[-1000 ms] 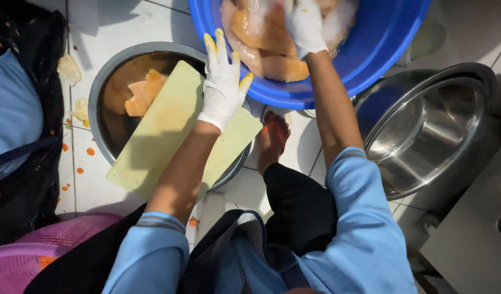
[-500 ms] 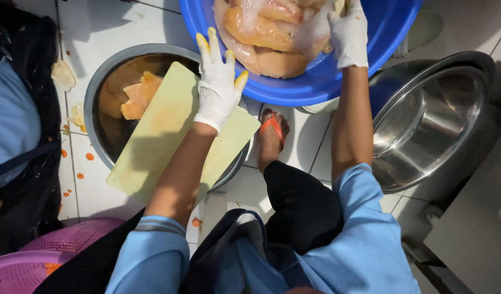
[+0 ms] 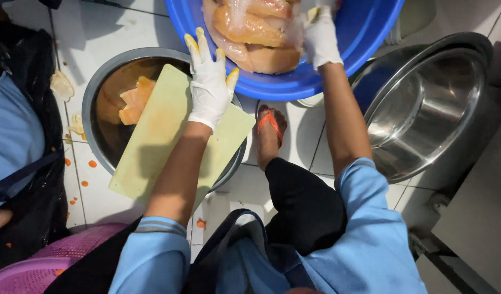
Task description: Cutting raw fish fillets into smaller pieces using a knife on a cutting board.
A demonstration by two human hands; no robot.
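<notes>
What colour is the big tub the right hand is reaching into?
Blue. The tub shows in the head view, with the gloved right hand inside it.

The blue tub (image 3: 337, 71) is cut off by the top edge, as are the chicken pieces (image 3: 250, 32) inside it. The right hand (image 3: 320, 35) covers part of the chicken; its fingertips leave the frame. The cutting board (image 3: 169, 136) hides part of the steel bowl (image 3: 106, 109).

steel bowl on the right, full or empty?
Empty: the large shiny steel bowl sits tilted, and its bare reflective inside shows nothing in it.
</notes>
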